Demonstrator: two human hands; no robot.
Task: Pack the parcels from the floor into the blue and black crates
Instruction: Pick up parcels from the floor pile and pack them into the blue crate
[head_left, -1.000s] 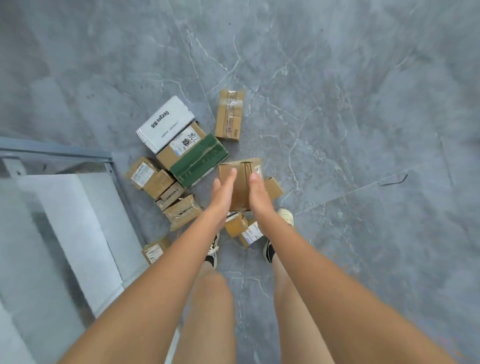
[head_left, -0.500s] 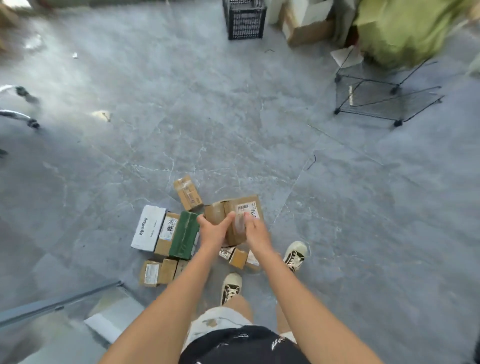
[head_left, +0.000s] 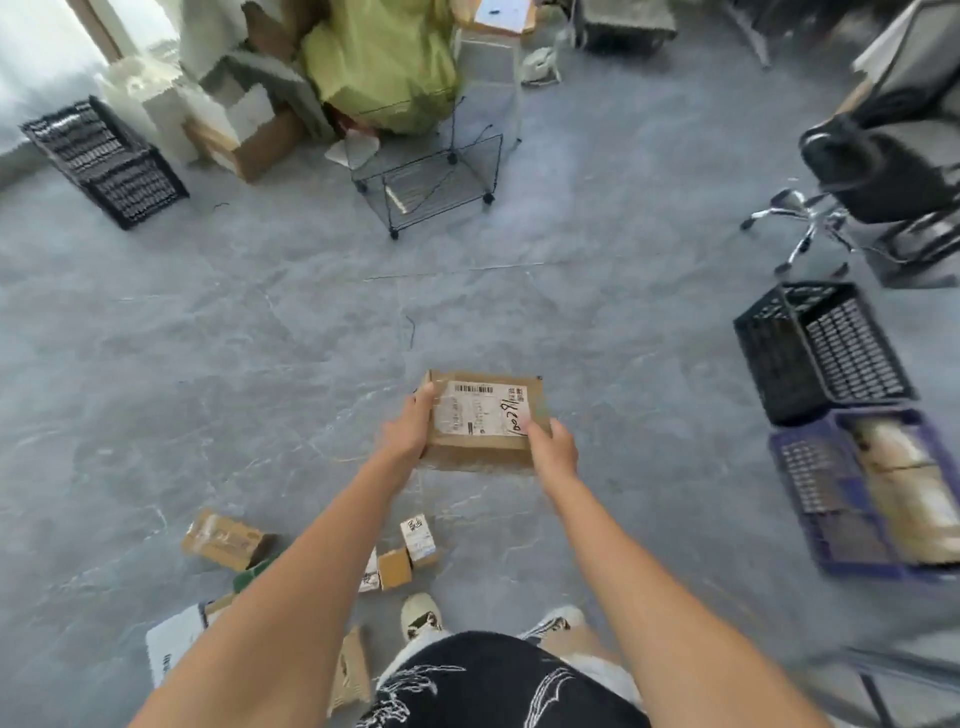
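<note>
Parcel (head_left: 485, 421): brown cardboard, white label, handwritten black digits.

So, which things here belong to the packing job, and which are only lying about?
Job: box held by left hand and right hand; floor parcels; blue crate; black crate.

Lying about: wire rack, office chair, green bag, far black crate.

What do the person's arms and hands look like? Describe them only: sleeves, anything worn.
Both forearms are bare, with no sleeves in view. The left hand and the right hand wear no gloves; no watch, ring or band shows on either wrist. Lower in the view there are black shorts with white line drawings and pale lace-up sneakers.
</note>
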